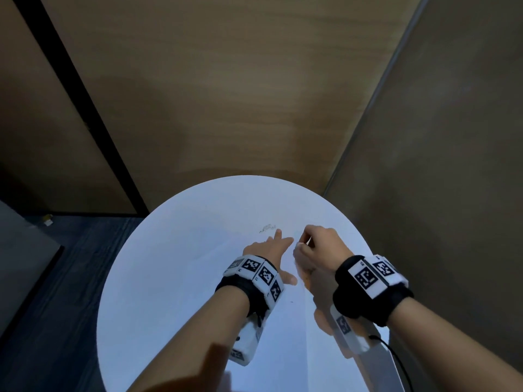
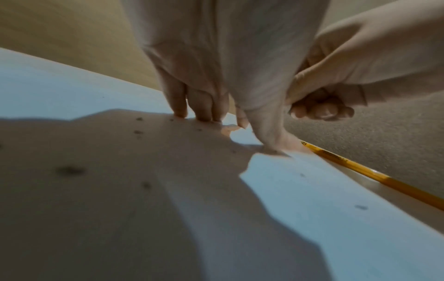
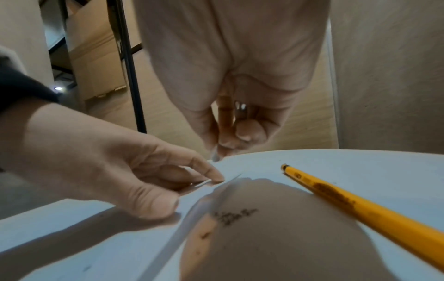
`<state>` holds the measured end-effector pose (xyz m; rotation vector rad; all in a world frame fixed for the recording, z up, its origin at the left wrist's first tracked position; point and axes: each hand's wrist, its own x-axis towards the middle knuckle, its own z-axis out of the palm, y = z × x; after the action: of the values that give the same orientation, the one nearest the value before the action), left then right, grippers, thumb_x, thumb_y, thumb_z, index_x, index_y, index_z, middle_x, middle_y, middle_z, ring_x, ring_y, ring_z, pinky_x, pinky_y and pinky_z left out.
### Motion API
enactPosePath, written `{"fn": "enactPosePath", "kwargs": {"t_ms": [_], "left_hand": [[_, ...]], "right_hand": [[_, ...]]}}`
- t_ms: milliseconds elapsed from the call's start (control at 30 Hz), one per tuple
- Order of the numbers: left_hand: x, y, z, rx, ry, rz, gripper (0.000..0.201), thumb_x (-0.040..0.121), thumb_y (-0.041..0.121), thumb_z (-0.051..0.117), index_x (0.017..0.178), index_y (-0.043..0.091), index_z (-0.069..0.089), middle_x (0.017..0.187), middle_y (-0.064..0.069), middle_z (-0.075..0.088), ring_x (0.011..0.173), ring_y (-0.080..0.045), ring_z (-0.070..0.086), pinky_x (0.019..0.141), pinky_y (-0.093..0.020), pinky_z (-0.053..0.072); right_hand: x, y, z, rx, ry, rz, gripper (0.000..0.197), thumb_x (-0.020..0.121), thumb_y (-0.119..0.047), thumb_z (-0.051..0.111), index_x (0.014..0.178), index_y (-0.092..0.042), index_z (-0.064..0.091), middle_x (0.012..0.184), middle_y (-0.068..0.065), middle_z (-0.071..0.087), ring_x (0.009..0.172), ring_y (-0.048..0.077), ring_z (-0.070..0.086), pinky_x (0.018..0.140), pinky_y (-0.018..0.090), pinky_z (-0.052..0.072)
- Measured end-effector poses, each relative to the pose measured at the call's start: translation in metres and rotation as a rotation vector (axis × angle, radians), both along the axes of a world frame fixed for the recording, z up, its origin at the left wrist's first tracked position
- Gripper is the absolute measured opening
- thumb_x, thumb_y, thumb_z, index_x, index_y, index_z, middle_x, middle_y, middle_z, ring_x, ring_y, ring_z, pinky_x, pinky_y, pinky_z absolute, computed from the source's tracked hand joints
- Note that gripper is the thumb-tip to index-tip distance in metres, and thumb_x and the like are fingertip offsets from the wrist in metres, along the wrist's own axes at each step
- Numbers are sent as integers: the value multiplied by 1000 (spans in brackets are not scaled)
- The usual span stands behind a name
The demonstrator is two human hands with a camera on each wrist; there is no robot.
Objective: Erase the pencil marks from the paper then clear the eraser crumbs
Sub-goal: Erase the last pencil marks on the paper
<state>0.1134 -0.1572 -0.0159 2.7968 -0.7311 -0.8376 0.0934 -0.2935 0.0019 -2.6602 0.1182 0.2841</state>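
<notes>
Left hand [image 1: 268,247] lies on the round white table [image 1: 169,278] — fingers straight, tips pressing the white paper sheet [image 3: 276,247]. Right hand [image 1: 319,250] curled above the sheet's far edge; whether it pinches anything, cannot tell. Dark eraser crumbs [image 3: 236,215] scattered on the paper — yellow pencil [image 3: 360,205] beside them.
</notes>
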Motion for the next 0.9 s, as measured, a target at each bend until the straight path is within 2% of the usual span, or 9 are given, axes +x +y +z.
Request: {"fn": "enactPosePath", "kwargs": {"t_ms": [67,133,200,300,433,567,700,767,900], "left_hand": [[0,3,2,-40,-14,44,57,95,46,49,144,32,26,160,2,6,137,-25,34,101,-41,37],[0,1,4,-33,-47,64,46,98,42,43,142,34,31,159,2,12,131,-26,41,98,-40,40],[-1,-3,5,-9,-62,56,49,97,43,45,143,35,28,158,0,13,131,-27,41,96,-40,41],[-5,-7,5,15,-84,56,60,93,48,50,145,36,23,159,-3,12,134,-27,38,94,-40,43],[-9,-10,5,54,-108,62,65,91,44,49,147,33,17,158,-5,11,129,-28,43,86,-38,44],[-8,-11,0,73,-123,30,71,89,50,50,148,31,14,159,-5,4,132,-29,37,86,-39,42],[-7,-12,-3,77,-111,13,82,84,61,53,149,31,12,159,-3,1,140,-25,27,93,-42,42],[-8,-11,-3,72,-117,9,83,83,61,54,148,30,13,159,-4,2,139,-25,28,91,-40,42],[-7,-10,-3,78,-129,-11,82,85,57,54,149,29,12,159,-6,2,136,-27,32,89,-39,42]], "right_hand": [[0,-1,1,98,-101,-135,8,91,-19,52,87,-13,54,86,6,60,80,22,55,68,27,40],[1,-4,3,185,-183,-238,9,91,-18,54,85,-12,53,80,3,58,73,18,51,60,24,37],[-1,-5,7,250,-166,-240,9,91,-19,56,85,-12,54,76,0,57,68,14,51,53,18,34],[-8,1,4,255,-9,-102,7,89,-18,57,85,-12,56,69,-4,57,64,10,54,53,17,37],[-14,6,-11,117,19,-9,7,89,-17,56,84,-12,56,85,6,65,75,16,55,64,23,41],[-15,0,-7,44,136,99,10,90,-20,58,82,-15,54,84,-1,59,76,12,51,57,13,34],[-4,4,-9,49,26,-26,9,92,-19,53,89,-11,57,96,10,65,87,22,59,69,24,41],[-7,6,-12,36,19,-36,9,93,-18,51,87,-12,52,96,10,65,87,23,58,70,26,42],[-17,3,0,-15,172,149,14,90,-17,53,77,-17,49,87,2,60,80,14,50,55,11,33]]}}
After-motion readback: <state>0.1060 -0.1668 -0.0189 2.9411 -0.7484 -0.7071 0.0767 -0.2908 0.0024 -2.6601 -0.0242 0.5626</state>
